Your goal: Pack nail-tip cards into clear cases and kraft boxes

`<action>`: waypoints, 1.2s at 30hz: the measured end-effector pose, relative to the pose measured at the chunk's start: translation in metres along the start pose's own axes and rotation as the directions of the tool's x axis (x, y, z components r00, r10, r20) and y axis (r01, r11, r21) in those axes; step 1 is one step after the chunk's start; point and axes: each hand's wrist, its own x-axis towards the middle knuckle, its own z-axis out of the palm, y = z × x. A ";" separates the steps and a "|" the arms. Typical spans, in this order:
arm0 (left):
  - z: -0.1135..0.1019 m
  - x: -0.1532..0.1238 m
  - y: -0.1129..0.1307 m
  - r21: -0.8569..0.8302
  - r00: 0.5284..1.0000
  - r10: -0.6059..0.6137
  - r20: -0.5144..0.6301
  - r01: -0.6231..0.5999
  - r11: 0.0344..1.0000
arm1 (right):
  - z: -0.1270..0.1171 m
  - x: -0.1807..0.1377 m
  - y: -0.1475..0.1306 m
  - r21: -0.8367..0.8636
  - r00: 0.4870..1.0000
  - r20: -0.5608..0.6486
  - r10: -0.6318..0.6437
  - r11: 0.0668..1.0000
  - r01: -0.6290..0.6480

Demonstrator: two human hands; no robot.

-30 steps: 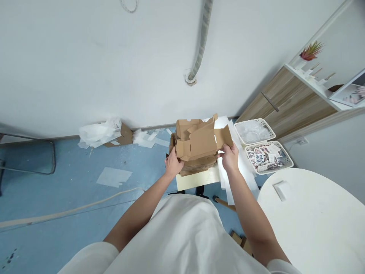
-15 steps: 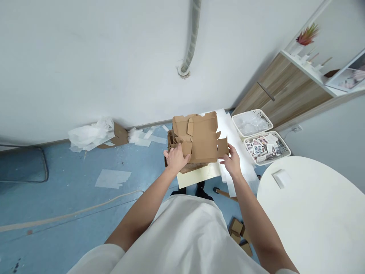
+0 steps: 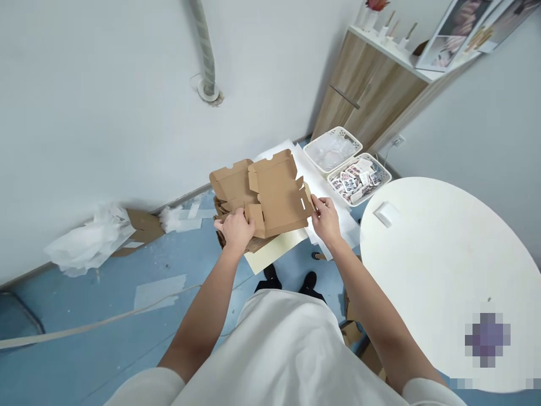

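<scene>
An unfolded cardboard box (image 3: 279, 194) with slots and side flaps lies nearly flat on top, overlapping a stack of flattened cardboard boxes (image 3: 231, 185). My right hand (image 3: 326, 219) pinches the right-hand flap of the upper box between thumb and fingers. At the stack's near left, my left hand (image 3: 235, 230) grips the cardboard, its thumb beside the upper box's left flap. Some of its fingertips are hidden among the layers. Beneath the stack, a pale yellow sheet (image 3: 274, 252) sticks out toward me.
White sheets (image 3: 338, 228) spread right of the cardboard. Beyond are a basket of clear plastic (image 3: 332, 149) and a basket of printed pieces (image 3: 358, 179). A round white table (image 3: 448, 254) stands at right. Crumpled white wrapping (image 3: 91, 239) lies by the wall; a strap (image 3: 84, 327) crosses the floor.
The upper box has slid right relative to the stack, showing more of the box beneath. My right hand still holds its flap. The whole view has turned and shifted right.
</scene>
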 end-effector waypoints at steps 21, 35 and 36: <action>0.075 -0.160 0.305 -0.227 0.713 0.701 -0.023 -0.687 0.691 | -0.183 -0.249 0.225 0.203 0.681 -0.601 0.419 0.904 -0.377; 0.156 -0.224 0.377 -0.197 0.478 0.820 0.316 -0.812 0.550 | -0.163 -0.349 0.286 0.458 0.474 -0.415 0.777 0.629 -0.628; 0.160 -0.224 0.377 -0.202 0.471 0.816 0.336 -0.810 0.551 | -0.161 -0.349 0.286 0.478 0.466 -0.387 0.796 0.605 -0.637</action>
